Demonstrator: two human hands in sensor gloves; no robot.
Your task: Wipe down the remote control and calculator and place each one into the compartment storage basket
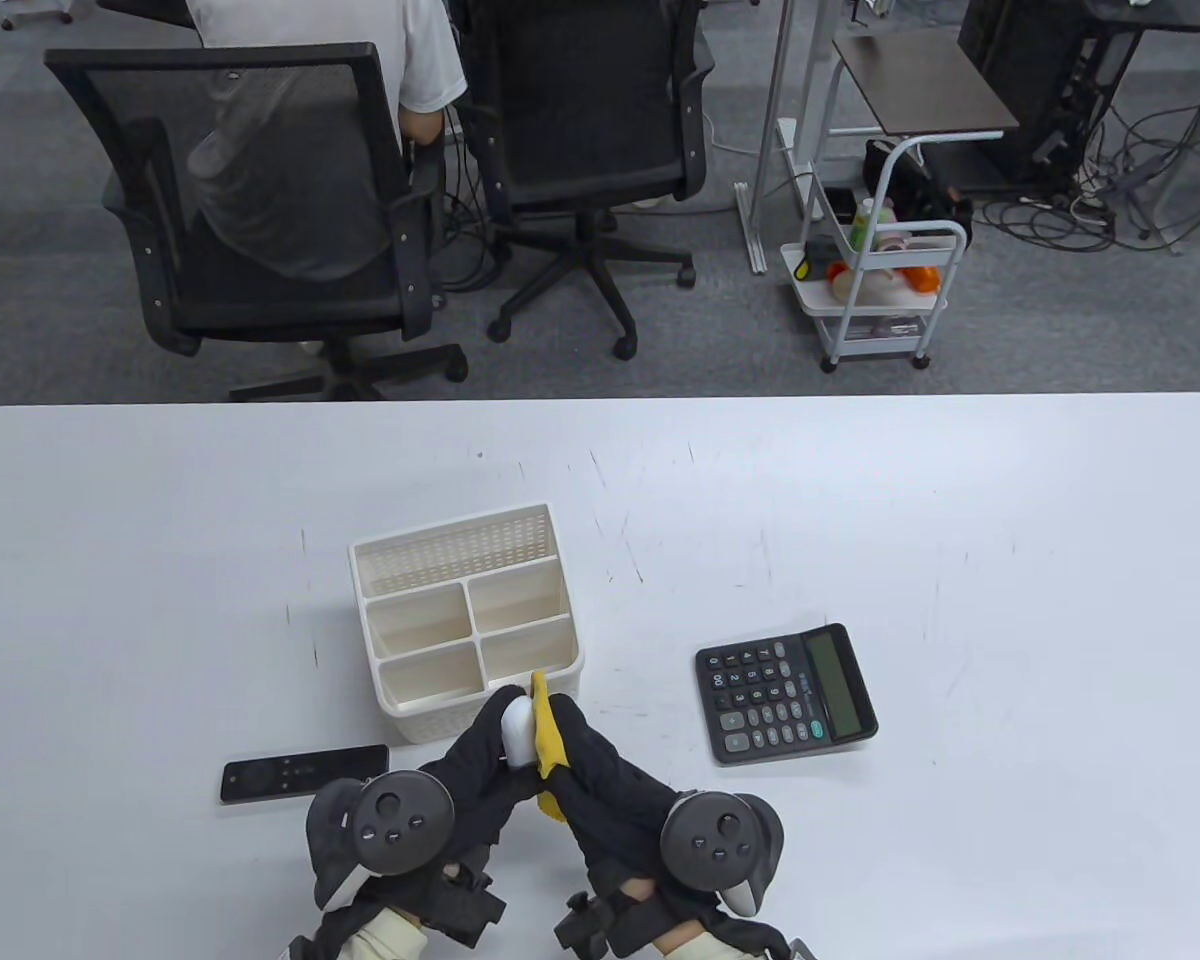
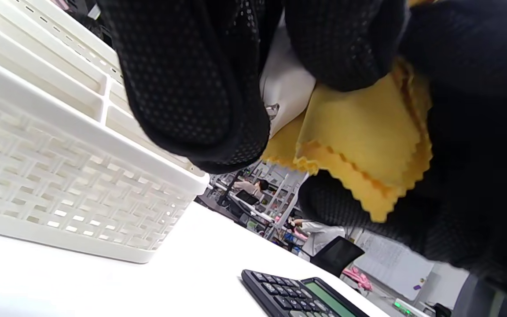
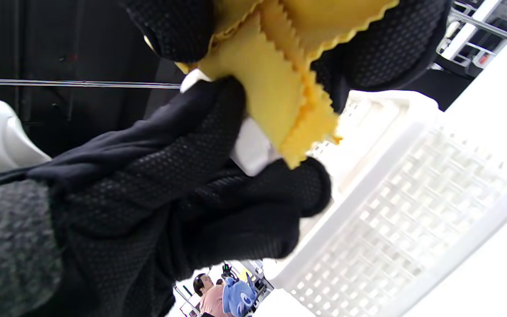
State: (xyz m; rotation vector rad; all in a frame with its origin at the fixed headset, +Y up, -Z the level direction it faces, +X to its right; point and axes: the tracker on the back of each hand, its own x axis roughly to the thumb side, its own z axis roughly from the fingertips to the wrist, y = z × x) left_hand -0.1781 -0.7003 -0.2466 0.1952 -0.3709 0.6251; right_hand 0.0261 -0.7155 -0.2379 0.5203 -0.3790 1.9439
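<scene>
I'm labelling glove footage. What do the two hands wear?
Both the left hand and the right hand wear black gloves with a dotted mesh texture. A dark grey round tracker with buttons is strapped to each hand's back. Cream cuffs show at the wrists.

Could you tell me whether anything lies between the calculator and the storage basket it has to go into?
Nothing visible does: bare table separates the calculator from the basket, whose compartments look empty. Both hands are busy nearer the front edge.

Yellow cloth [image 1: 548, 742], white lattice-patterned basket [image 1: 415, 715], black calculator [image 1: 785, 693], black remote [image 1: 303, 772], white table [image 1: 960, 560].
</scene>
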